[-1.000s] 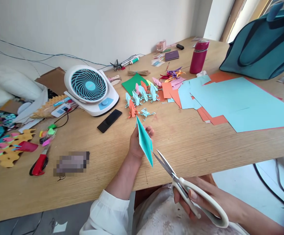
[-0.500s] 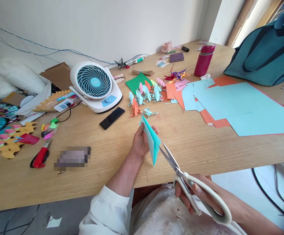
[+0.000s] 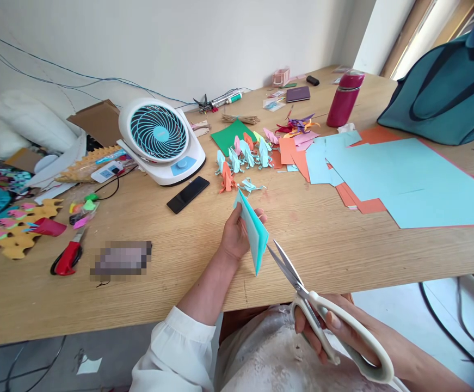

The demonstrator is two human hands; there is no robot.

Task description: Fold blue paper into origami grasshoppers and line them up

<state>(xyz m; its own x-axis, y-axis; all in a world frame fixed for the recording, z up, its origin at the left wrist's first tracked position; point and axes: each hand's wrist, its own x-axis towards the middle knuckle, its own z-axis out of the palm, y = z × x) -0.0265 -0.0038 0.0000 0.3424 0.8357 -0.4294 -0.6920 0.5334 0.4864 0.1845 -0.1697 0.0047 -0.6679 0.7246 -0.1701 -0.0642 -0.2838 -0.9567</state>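
A folded light-blue paper (image 3: 253, 233) is pinched in my left hand (image 3: 237, 231), held over the table near its front edge. My right hand (image 3: 322, 324) grips white-handled scissors (image 3: 300, 291). Their blades are slightly parted, with the tips close to the paper's right corner. Just beyond my left hand lie small folded paper figures, among them an orange one (image 3: 227, 177) and several light-blue ones (image 3: 248, 154). Larger light-blue sheets (image 3: 416, 179) spread over the table on the right, with orange paper (image 3: 367, 206) partly under them.
A white fan (image 3: 161, 141) stands at the back left, with a black phone (image 3: 188, 194) before it. Red-handled scissors (image 3: 68, 258) lie at the left. A magenta bottle (image 3: 345, 99) and a teal bag (image 3: 444, 92) stand at the back right. The wooden table's front edge (image 3: 139, 320) crosses below.
The scissors and my right hand have shifted slightly to the right. The folded paper stays in my left hand, and the view has moved a little.
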